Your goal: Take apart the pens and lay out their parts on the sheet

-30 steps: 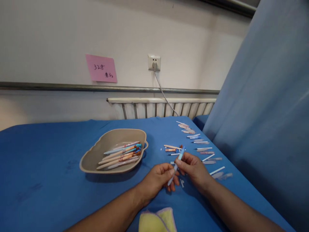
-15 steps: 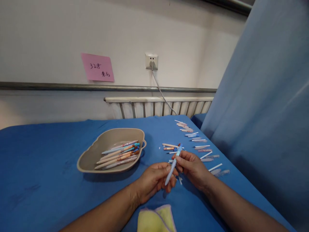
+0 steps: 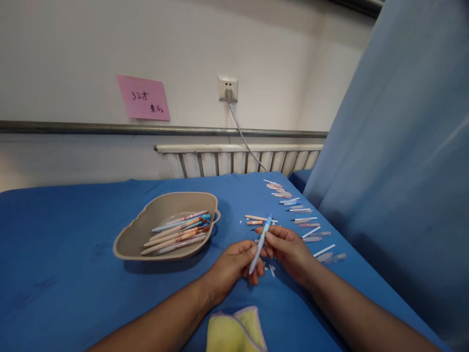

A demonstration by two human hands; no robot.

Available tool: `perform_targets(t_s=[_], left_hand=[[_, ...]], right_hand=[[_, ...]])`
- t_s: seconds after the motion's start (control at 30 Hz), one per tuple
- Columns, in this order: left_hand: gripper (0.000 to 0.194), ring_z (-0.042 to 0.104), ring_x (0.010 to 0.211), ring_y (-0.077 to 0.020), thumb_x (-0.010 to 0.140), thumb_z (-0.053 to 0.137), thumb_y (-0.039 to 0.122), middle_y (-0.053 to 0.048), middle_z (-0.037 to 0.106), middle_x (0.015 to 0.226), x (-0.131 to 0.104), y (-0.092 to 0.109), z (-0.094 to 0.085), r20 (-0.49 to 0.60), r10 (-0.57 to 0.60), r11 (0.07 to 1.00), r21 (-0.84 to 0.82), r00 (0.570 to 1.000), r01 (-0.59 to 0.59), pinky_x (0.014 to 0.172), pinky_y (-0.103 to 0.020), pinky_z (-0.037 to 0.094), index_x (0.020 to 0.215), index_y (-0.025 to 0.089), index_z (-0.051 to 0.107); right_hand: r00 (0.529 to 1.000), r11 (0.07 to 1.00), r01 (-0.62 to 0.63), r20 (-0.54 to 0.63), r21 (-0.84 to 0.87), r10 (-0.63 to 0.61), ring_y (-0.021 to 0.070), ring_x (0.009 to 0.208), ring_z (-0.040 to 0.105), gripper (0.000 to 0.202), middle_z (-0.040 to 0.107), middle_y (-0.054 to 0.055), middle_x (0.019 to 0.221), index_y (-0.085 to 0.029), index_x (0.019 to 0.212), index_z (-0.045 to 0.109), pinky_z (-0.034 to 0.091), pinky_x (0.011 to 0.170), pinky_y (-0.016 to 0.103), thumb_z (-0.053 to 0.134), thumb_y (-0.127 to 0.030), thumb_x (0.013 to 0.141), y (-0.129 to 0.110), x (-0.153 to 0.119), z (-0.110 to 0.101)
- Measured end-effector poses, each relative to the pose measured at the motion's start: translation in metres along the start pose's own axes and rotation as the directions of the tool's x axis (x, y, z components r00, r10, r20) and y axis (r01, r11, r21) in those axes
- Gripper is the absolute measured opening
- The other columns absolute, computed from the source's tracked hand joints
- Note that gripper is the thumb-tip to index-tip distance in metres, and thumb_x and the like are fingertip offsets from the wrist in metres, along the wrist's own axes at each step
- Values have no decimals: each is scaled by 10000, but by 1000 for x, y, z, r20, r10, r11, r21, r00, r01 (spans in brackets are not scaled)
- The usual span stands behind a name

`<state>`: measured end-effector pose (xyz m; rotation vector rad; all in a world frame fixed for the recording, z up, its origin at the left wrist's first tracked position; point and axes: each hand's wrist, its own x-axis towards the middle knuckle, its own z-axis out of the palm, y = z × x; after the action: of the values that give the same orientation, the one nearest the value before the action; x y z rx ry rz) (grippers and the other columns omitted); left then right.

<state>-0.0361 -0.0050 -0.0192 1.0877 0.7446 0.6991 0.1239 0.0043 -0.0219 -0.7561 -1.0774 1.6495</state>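
A light blue pen point(image 3: 261, 243) is held slanted between my two hands, its brighter blue end up and its pale end down. My left hand point(image 3: 238, 264) grips its lower part between thumb and fingers. The fingers of my right hand point(image 3: 287, 248) pinch it higher up. Just behind the hands lie a beige pen barrel point(image 3: 255, 217) and an orange piece point(image 3: 255, 223), with other thin parts partly hidden. Small white bits point(image 3: 271, 270) lie below my hands. To the left, a grey-brown basin point(image 3: 137, 234) holds several pens point(image 3: 179, 236) in blue, beige and brown.
Groups of pen parts point(image 3: 301, 210) run along the right side of the blue-covered surface point(image 3: 73, 274). A folded yellow cloth point(image 3: 234, 332) lies at the front. Behind are a white rail point(image 3: 234, 147), a plugged socket point(image 3: 227, 89) and a pink note point(image 3: 143, 98). A blue curtain point(image 3: 395, 161) hangs at the right.
The view has shifted slightly, so the scene sits a little higher and further left. Both hands keep hold of the blue pen, which stands slightly more upright.
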Motion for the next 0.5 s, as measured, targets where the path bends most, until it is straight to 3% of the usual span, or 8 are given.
perform_targets(t_s=[0.13,0.37,0.5], left_hand=[[376,517,434,-91,818,492,490,-30,617,600,-2,2,0,34,2,1000,1,999,-2,432,-189,319,872,126,572],[389,492,429,-82,806,490,520,-10,609,597,0,3,3,-25,88,988,132,996,-84,439,-188,325,880,142,543],[352,512,456,-87,772,562,488,-4,617,600,-1,4,4,-4,99,978,184,995,-96,470,-192,367,868,151,540]], right_hand=[[999,1000,10,30,1,-10,96,503,431,274,532,-16,543,-139,836,643,290,525,230,682,-375,704,1,0,-1],[998,985,38,-47,-170,-47,75,446,366,304,466,-49,475,-156,649,554,256,492,229,654,-434,722,-4,-1,1],[993,959,31,-100,-282,-61,71,429,362,337,468,-51,467,-158,602,534,264,466,227,687,-447,678,-7,-2,4]])
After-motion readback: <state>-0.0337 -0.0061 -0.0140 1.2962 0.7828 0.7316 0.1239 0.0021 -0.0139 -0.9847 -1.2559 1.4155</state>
